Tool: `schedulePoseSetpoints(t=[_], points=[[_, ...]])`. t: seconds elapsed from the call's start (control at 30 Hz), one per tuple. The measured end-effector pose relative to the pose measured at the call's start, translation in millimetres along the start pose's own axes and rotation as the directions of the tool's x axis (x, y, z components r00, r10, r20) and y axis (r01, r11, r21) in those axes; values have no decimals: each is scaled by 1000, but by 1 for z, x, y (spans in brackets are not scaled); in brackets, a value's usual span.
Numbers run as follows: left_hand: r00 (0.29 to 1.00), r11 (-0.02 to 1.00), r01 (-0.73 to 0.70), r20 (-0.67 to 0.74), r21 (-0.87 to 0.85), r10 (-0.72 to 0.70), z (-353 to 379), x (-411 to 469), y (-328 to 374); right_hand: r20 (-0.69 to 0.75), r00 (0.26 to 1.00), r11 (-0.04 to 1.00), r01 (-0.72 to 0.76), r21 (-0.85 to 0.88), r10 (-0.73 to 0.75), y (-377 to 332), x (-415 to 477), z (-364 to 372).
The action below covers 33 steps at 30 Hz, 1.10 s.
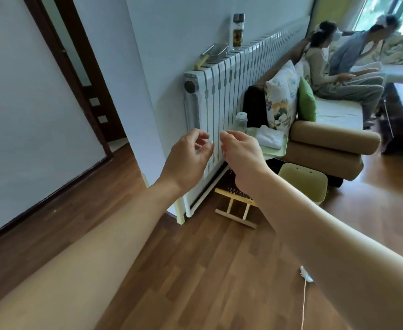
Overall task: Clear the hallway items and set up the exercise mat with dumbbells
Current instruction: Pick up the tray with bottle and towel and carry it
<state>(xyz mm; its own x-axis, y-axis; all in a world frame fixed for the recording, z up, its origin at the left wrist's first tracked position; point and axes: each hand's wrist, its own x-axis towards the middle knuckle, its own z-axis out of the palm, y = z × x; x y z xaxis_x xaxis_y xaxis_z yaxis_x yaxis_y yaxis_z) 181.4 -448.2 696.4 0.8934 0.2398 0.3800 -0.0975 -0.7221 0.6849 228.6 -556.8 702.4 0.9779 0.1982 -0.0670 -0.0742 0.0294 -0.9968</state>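
Note:
My left hand (pixel 188 155) and my right hand (pixel 242 153) are held out side by side in front of the white radiator (pixel 221 91), fingers loosely curled and apart, with nothing in either. Just beyond my right hand stands a small green table (pixel 280 148) with a folded white towel (pixel 270 138) and a water bottle (pixel 241 121) on it. No exercise mat or dumbbells appear in the head view.
A tall bottle (pixel 238 32) and a metal scoop (pixel 213 53) rest on the radiator top. A wooden rack (pixel 237 207) and a green stool (pixel 304 181) stand on the wood floor. Two people sit on the sofa (pixel 326 141). A white cable (pixel 304 294) lies near my right arm.

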Motion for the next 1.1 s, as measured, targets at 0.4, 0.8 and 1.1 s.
schedulePoseSetpoints(t=[0.4, 0.8, 1.1], points=[[982, 989, -73, 164, -128, 93, 71, 35, -25, -242, 968, 997, -68, -32, 59, 43, 37, -47], [935, 985, -57, 337, -166, 111, 231, 153, -14, -410, 897, 984, -175, 12, 164, 74, 172, -167], [932, 992, -3, 358, -123, 47, 310, 239, -10, -414, 884, 968, -249, -22, 218, 72, 276, -231]])
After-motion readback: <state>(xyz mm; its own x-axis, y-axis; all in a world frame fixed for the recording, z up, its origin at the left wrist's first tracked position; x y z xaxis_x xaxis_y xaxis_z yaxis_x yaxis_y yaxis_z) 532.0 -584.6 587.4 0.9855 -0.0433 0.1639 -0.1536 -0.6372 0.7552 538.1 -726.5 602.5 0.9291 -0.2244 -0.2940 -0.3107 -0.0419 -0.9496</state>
